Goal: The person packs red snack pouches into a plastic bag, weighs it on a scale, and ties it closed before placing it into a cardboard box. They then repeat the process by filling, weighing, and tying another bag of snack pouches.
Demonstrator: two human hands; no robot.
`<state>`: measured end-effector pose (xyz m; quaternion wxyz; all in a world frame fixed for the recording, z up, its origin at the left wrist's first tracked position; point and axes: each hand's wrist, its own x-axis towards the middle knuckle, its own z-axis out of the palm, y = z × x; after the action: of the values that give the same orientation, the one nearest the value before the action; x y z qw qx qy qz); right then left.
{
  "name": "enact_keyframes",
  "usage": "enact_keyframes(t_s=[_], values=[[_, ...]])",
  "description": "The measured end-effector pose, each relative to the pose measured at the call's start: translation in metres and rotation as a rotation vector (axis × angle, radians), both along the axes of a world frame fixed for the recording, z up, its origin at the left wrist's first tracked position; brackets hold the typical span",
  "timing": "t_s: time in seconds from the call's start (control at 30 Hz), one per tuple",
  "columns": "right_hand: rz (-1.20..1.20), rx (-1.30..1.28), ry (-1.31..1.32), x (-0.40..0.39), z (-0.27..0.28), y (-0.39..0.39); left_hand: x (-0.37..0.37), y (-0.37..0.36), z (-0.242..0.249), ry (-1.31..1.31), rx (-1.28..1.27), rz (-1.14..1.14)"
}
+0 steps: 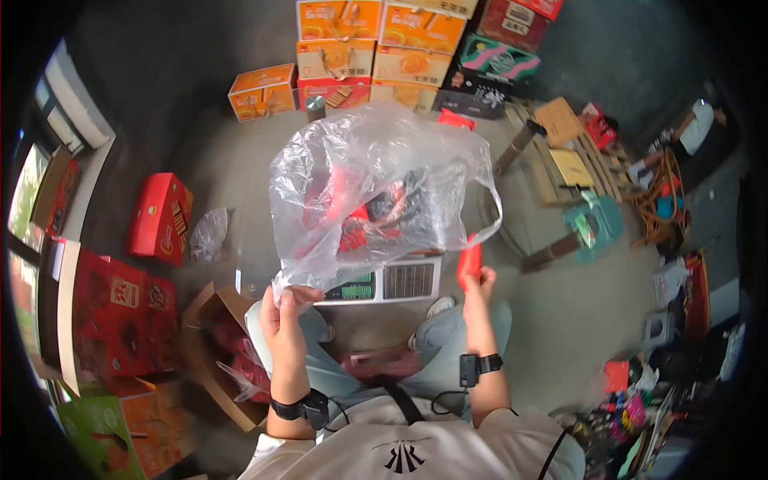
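Observation:
A large clear plastic bag [352, 144] spreads over the low table, its handle loop bulging out on the right. My left hand [290, 310] is closed on the bag's near left corner. In my right hand [478, 282] is a slim red packet [470, 262], held upright beside the bag's right edge; its print cannot be read. Through the film some red and dark items show, blurred by the plastic. Under the near edge of the bag is a digital weighing scale [416, 280] with a lit green display and a keypad; its upper part is covered.
Stacked orange gift boxes [338, 60] stand beyond the table. At the left are a red box [160, 218], a crumpled plastic bag [210, 234] and an open carton [210, 336]. Toward the right stand a teal stool [596, 228] and a wooden pallet [552, 172]; another person [694, 128] is farther off.

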<state>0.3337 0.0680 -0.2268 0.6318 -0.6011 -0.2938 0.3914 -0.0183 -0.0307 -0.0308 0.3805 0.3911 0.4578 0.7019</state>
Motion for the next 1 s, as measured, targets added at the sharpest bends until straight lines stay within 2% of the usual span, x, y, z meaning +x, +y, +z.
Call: enact_keyframes(t_s=[0.03,0.07,0.13,0.2,0.23,0.3,0.43,0.5,0.57,0.63,0.67,0.73,0.77,0.83,0.87,0.9,0.97,1.0], values=[[-0.024,0.067,0.445,-0.016,0.052,-0.012,0.0,-0.001,0.0,-0.034,0.002,0.025],[0.235,0.134,0.742,-0.011,0.084,-0.019,-0.002,-0.003,-0.004,-0.058,0.028,0.019],[0.4,0.314,1.095,-0.024,0.147,-0.034,-0.002,-0.006,-0.004,-0.064,0.042,-0.004],[0.611,0.407,1.182,-0.031,0.188,-0.042,0.0,-0.011,-0.006,-0.114,0.09,-0.005],[0.579,0.421,1.172,-0.034,0.199,-0.046,0.0,-0.013,-0.01,-0.152,0.085,-0.001],[0.956,0.526,1.476,-0.038,0.214,-0.048,0.001,-0.016,-0.01,-0.151,0.062,0.008],[1.046,0.576,1.475,-0.048,0.215,-0.054,0.005,-0.021,-0.006,-0.119,0.044,-0.005],[0.924,0.545,1.108,-0.054,0.231,-0.064,0.004,-0.021,-0.002,-0.074,0.041,-0.014],[0.879,0.554,1.107,-0.057,0.237,-0.066,0.003,-0.021,0.0,-0.052,0.047,-0.011],[0.719,0.402,0.952,-0.054,0.234,-0.065,0.003,-0.021,0.001,-0.046,0.044,-0.019],[0.72,0.401,0.954,-0.056,0.229,-0.065,0.003,-0.02,0.001,-0.045,0.043,-0.017],[0.458,0.432,0.325,-0.065,0.219,-0.065,0.005,-0.018,-0.002,-0.062,0.037,-0.024],[0.466,0.429,0.332,-0.068,0.219,-0.063,0.005,-0.017,-0.002,-0.058,0.034,-0.015],[0.238,0.935,-0.872,-0.074,0.221,-0.058,0.006,-0.017,-0.002,-0.049,0.051,-0.051],[0.214,0.992,-1.041,-0.078,0.221,-0.058,0.008,-0.017,-0.002,-0.063,0.049,-0.052],[0.226,0.993,-1.028,-0.08,0.218,-0.06,0.008,-0.017,-0.003,-0.065,0.057,-0.062],[0.22,1.005,-1.27,-0.086,0.214,-0.06,0.011,-0.018,0.003,-0.026,0.001,-0.043],[0.206,1.011,-1.255,-0.091,0.211,-0.06,0.01,-0.019,0.003,-0.022,0.001,-0.032]])
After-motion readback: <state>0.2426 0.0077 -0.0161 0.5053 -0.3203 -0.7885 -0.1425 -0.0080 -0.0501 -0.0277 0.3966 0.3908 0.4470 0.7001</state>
